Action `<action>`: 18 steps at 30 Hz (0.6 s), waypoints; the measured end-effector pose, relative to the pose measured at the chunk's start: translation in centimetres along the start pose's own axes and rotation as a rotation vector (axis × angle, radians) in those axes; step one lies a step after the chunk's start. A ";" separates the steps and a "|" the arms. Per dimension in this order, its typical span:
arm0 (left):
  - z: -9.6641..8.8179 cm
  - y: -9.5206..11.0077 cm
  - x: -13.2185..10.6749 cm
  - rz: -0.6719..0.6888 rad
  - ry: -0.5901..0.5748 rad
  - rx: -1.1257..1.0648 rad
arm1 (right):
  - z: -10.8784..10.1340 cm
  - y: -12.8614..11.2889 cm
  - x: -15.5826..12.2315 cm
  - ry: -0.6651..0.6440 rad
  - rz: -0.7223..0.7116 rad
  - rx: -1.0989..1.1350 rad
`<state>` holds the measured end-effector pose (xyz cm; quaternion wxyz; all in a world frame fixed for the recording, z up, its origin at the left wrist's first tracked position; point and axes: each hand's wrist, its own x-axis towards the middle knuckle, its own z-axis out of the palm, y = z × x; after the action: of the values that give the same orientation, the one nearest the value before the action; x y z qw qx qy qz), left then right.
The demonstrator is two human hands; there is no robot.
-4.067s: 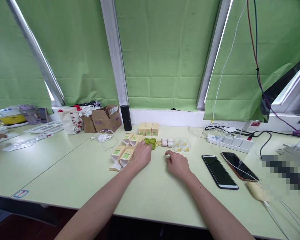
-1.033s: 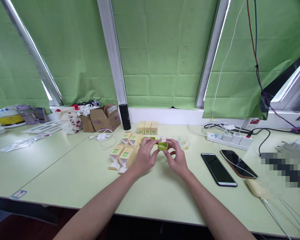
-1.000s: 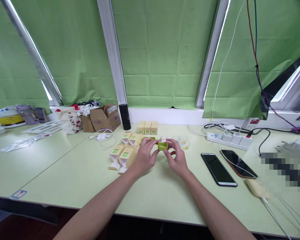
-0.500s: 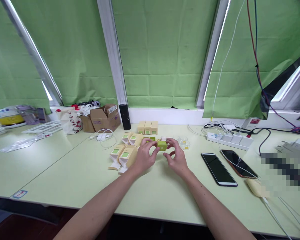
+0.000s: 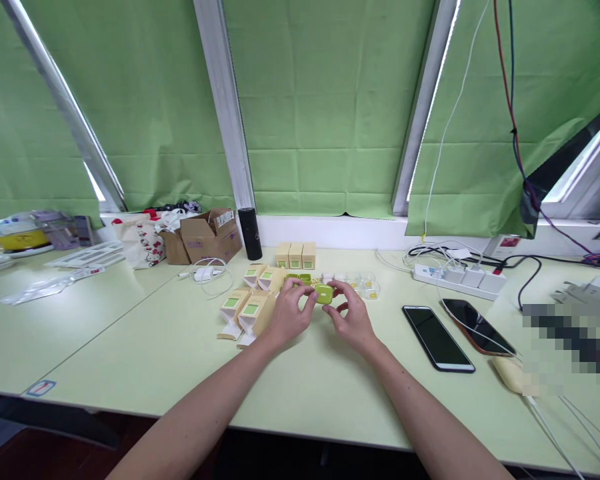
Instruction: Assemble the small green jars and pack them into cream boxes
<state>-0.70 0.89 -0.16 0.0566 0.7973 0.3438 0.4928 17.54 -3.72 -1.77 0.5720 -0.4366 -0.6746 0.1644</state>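
Observation:
Between my two hands is a small glossy green case [image 5: 323,294] with rounded corners, held up over the table. My left hand [image 5: 291,315] pinches its left side with thumb and fingertips. On its right side, the fingers of my right hand [image 5: 353,315] are bent around the edge, thumb below. Just behind it lie more small green pieces [image 5: 300,279] and white pieces [image 5: 327,277], partly hidden by my fingers. A clear plastic tray with yellow spots [image 5: 369,287] is behind my right hand. Several cream cartons with green labels [image 5: 251,312] lie beside my left hand, the front ones with flaps open.
Cream boxes [image 5: 295,256] stand in a row at the back, near a black bottle [image 5: 250,233] and a cardboard box [image 5: 207,240]. Two phones [image 5: 437,339] and a white power strip [image 5: 460,280] with cables are to the right. A white cable [image 5: 207,272] lies left.
The green case has turned in my fingers, so a broader face with a small pale mark now shows. My right-hand fingers have come closer around it.

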 end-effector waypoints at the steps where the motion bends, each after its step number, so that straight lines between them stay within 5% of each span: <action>1: 0.0 0.0 0.0 -0.007 -0.001 0.002 | 0.0 0.0 0.0 0.000 0.004 0.008; 18: -0.5 0.1 0.0 0.012 -0.129 -0.024 | -0.2 0.2 0.6 0.047 0.140 0.264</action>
<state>-1.06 0.68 0.12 0.0854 0.8287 0.3289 0.4447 17.81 -3.24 -1.49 0.6272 -0.4071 -0.6016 0.2810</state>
